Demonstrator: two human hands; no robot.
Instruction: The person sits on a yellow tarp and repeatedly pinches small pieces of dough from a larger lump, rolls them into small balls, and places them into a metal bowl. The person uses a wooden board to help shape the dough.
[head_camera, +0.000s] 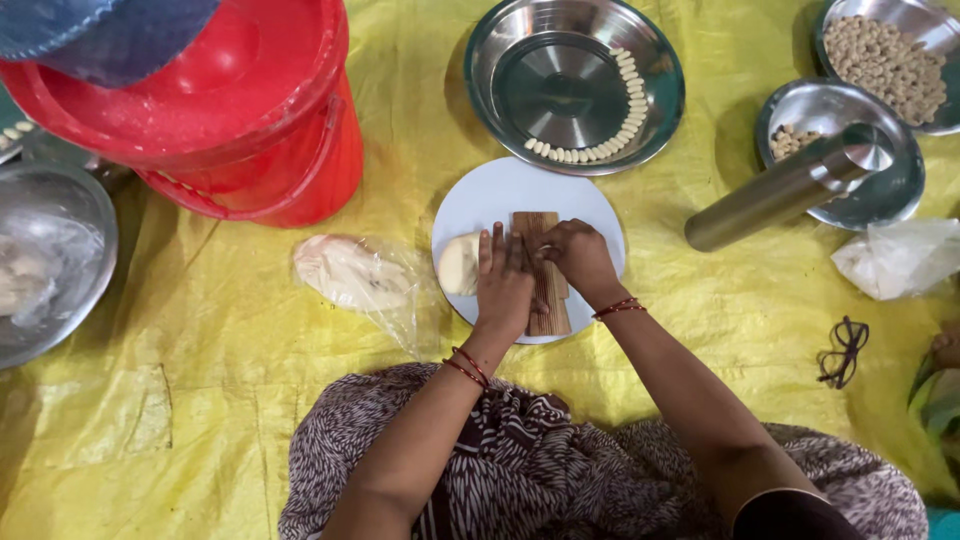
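Ridged wooden board (543, 300) lying on a round white plate (480, 205), pale smooth dough lump (459, 264) just left of it, left hand (503, 285) flat with fingers spread on the board, right hand (577, 257) curled at its upper edge, perhaps pinching a dough bit, steel plate (660, 120) with small shaped pieces behind.

Both hands press on a ridged wooden board (541, 270) on a white plate (520, 195); left hand (503, 285) flat, right hand (575, 255) perhaps pinching dough.

Bright even light, soft shadows, steel glare, sharp focus
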